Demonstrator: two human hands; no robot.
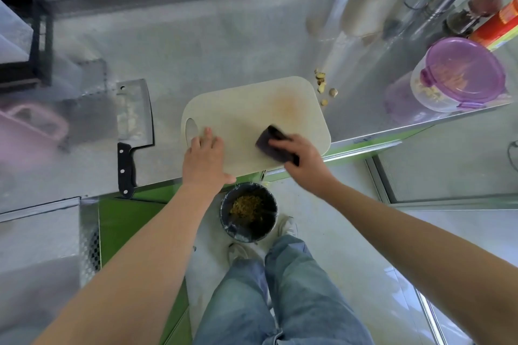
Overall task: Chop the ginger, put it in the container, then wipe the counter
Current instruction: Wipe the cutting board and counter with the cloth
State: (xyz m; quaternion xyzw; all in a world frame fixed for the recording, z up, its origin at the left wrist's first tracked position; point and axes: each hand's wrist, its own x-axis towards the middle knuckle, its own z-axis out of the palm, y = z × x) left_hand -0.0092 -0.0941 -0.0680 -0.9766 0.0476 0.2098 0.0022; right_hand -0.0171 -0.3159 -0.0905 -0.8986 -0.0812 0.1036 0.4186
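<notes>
The cutting board (252, 109) sits right at the front edge of the desk (213, 45), above the bin (248, 216) on the floor — a hard wipe toward the body could push it off if the left hand (206, 157) eases up. The cleaver (134, 126) has its handle jutting past the edge, easy to knock. The left hand lies flat, fingers straight, pressing the board. The right hand (300, 154) is curled round a dark sponge (266, 140) on the board. Chopped ginger (426, 91) sits in the lidded container (448, 105) far right — scraps (322, 87) lie just past the board's far corner
</notes>
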